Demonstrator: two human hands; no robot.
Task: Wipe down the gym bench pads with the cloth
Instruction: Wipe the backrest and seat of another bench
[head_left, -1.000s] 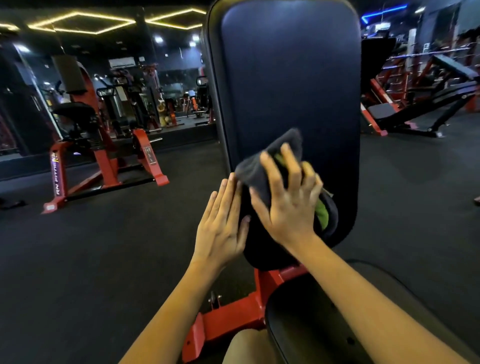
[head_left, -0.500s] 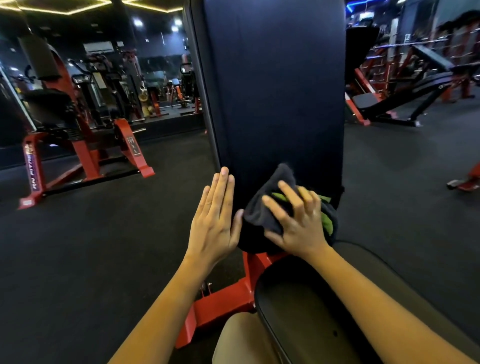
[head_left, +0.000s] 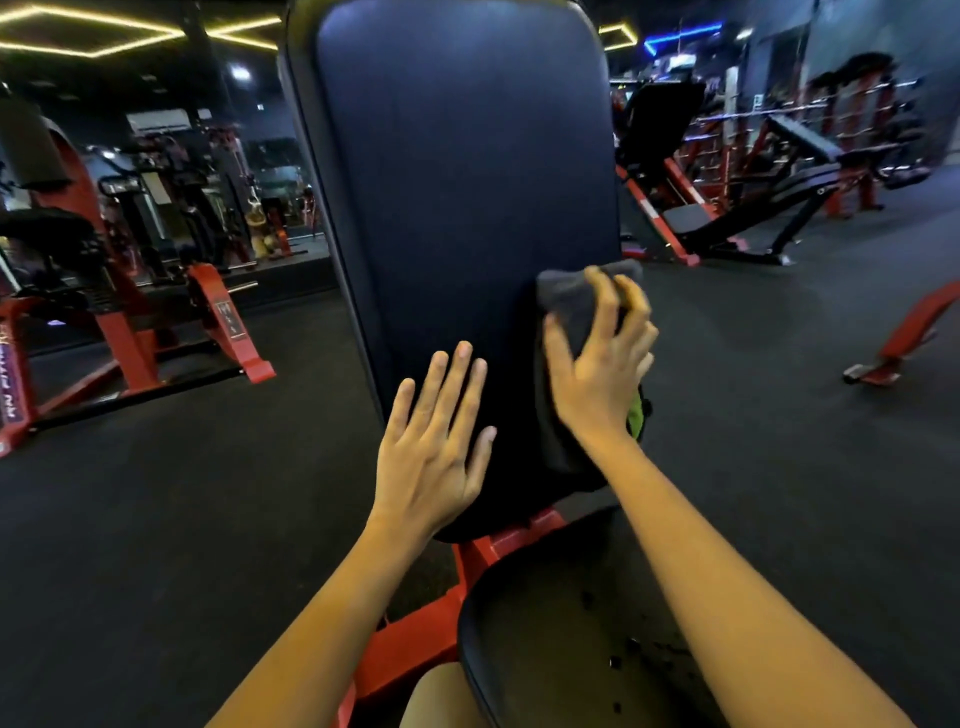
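The upright dark blue back pad (head_left: 457, 171) of the bench fills the middle of the view. My right hand (head_left: 597, 374) holds a dark grey cloth (head_left: 569, 299) with a green patch against the pad's lower right edge, its fingers spread and curled over the bunched fabric. My left hand (head_left: 436, 441) lies flat on the pad's lower left part, fingers straight and together. The black seat pad (head_left: 550, 639) is below my arms, with small dark specks on it.
The bench's red frame (head_left: 415, 639) runs under the pads. A red machine (head_left: 130, 338) stands on the left and an incline bench (head_left: 753, 208) at the back right. Dark rubber floor (head_left: 182, 519) surrounds the bench. A red bar (head_left: 904, 338) lies on the right.
My right hand has carried the cloth from the pad's bottom up and over to its right edge. My left hand stays flat on the pad's lower left.
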